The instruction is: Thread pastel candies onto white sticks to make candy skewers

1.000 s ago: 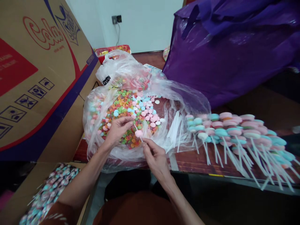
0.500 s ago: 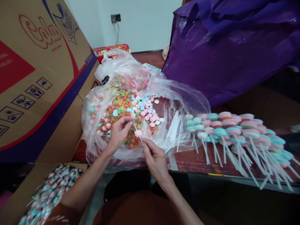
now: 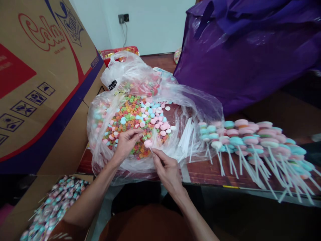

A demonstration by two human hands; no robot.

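My right hand [image 3: 167,169] pinches a thin white lollipop stick near its lower end. A pink candy [image 3: 147,143] is threaded on this stick, just above my fingertips. To its upper left is my left hand [image 3: 129,142], thumb and fingers pressed together near the stick's top; whatever they hold is hidden. Beneath both hands an open clear plastic bag [image 3: 96,155] spreads over the table. In it lie small ring-shaped candies [image 3: 129,108] in orange, green and red, and round pink, blue and white candies [image 3: 163,126]. Loose white sticks [image 3: 187,137] lie at the bag's right side.
Several candy lollipops [image 3: 253,140] are piled on the table [image 3: 200,172] at the right, sticks toward me. A purple bag [image 3: 238,63] stands behind them. On the left is a large cardboard box [image 3: 57,83]; below it, another box holds many wrapped candies [image 3: 59,201].
My left hand has shifted very slightly down, its fingertips by the stick's top. The right hand and the pink candy have barely moved.
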